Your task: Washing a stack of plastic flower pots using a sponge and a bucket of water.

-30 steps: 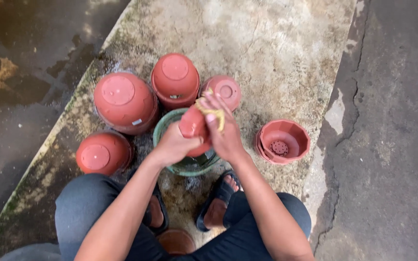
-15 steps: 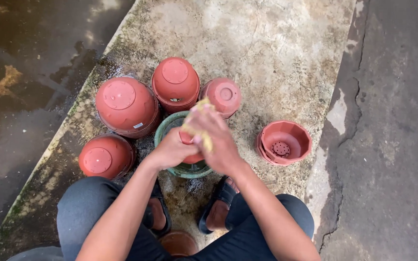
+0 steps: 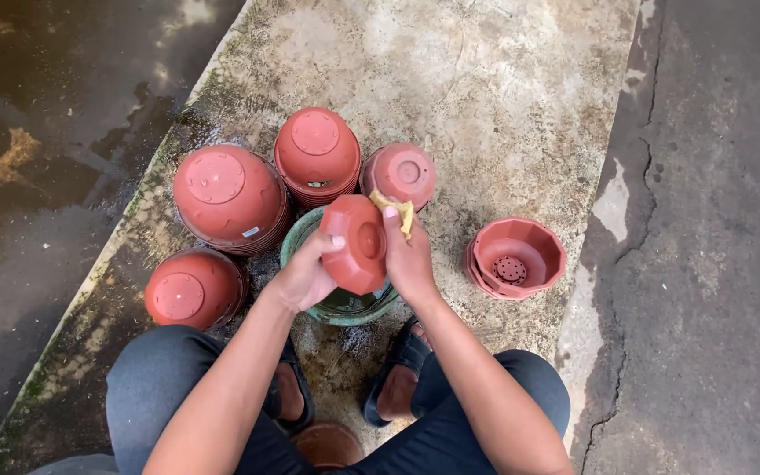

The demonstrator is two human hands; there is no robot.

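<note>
Terracotta-coloured plastic is the material of nearly everything here. We hold a small plant pot [image 3: 355, 244] on its side above a green basin [image 3: 338, 303], which stands on the concrete slab [image 3: 503, 105] between our sandalled feet. Our left hand [image 3: 303, 274] is closed on the pot's rim, and our right hand [image 3: 411, 259] presses a yellow sponge [image 3: 396, 211] against its upper wall, fingers folded over it. We judge that the scrubbing step is in hand. The next move, we think, calls for turning the pot in the left hand so that the sponge meets an unwashed side, with a firm grip because the smooth plastic looks wet.

Four other pots stand upside down around the basin: a big one [image 3: 229, 195], one at the far side [image 3: 317, 154], a smaller one [image 3: 400, 173], and one near our left knee [image 3: 192, 288]. Their flat bases have a round moulded disc. At the right, well apart, a stack of upright pots [image 3: 516, 257] shows an angular rim and drain holes. The slab is rough and stained, with moss along its left edge.
</note>
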